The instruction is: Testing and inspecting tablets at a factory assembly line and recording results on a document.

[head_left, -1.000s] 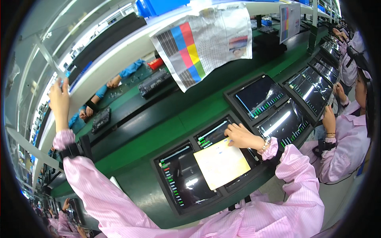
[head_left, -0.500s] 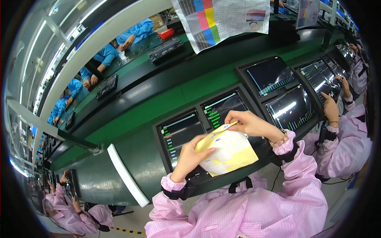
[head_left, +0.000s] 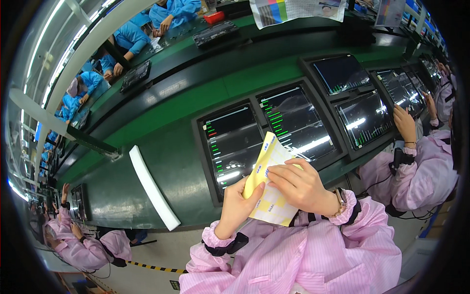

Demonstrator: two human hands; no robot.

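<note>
A yellow and white sheet of labels (head_left: pixel 275 209) is held tilted over the front edge of the bench. My left hand (head_left: pixel 236 205) grips its left side, thumb on top. My right hand (head_left: pixel 302 188) lies over the sheet's right part with its fingers bent and close together; its thumb is hidden. The sheet's upper corner rises to a narrow yellow point. Just beyond it, two lit display panels (head_left: pixel 234 147) sit side by side in black frames, with rows of coloured marks on their dark screens.
A long white strip (head_left: pixel 152 188) lies on the green bench (head_left: pixel 186 171) to the left. More panels (head_left: pixel 362 117) stand at the right, by a co-worker's hand (head_left: pixel 405 125). Across the bench, people in blue work near a red container (head_left: pixel 214 17). A printed sheet (head_left: pixel 298 12) hangs above.
My right hand has left the sheet's upper edge and come down over its right side. The sheet has turned more upright and its corner now points up. The view has shifted slightly.
</note>
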